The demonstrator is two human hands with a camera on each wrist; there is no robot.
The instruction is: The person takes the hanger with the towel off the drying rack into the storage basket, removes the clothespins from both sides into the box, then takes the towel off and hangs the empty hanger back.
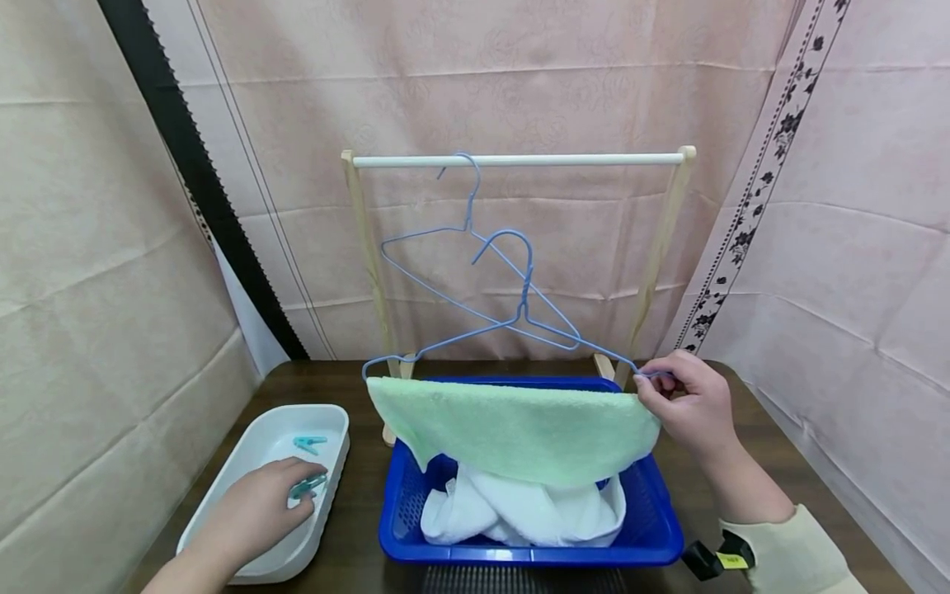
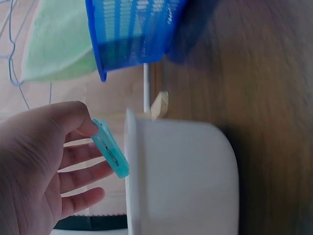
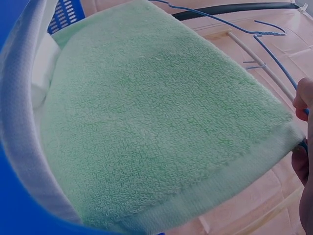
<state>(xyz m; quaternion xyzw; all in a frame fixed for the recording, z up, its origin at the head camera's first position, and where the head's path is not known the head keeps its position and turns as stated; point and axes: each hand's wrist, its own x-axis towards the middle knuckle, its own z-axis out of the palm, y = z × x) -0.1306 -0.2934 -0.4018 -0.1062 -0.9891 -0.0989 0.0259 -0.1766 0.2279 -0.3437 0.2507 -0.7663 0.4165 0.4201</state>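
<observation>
My right hand (image 1: 693, 404) pinches the right end of a blue wire hanger (image 1: 463, 335), keeping it upright above a blue basket. A light green towel (image 1: 519, 431) hangs folded over the hanger's bottom bar; in the right wrist view its looped pile and edge band show. Between thumb and fingers, my left hand (image 1: 256, 507) pinches a teal clothespin (image 2: 110, 149) over the white tray (image 1: 336, 487). Another clothespin (image 1: 309, 444) lies in that tray. White cloth (image 1: 527, 507) is bunched in the basket (image 1: 401, 503) below the towel.
Behind the basket stands a wooden rack with a white rod (image 1: 579, 160). A second blue hanger (image 1: 423, 233) hangs from it with nothing on it. Brown tabletop (image 1: 364, 462) shows between tray and basket. Pale curtains (image 1: 853, 247) enclose the back and sides.
</observation>
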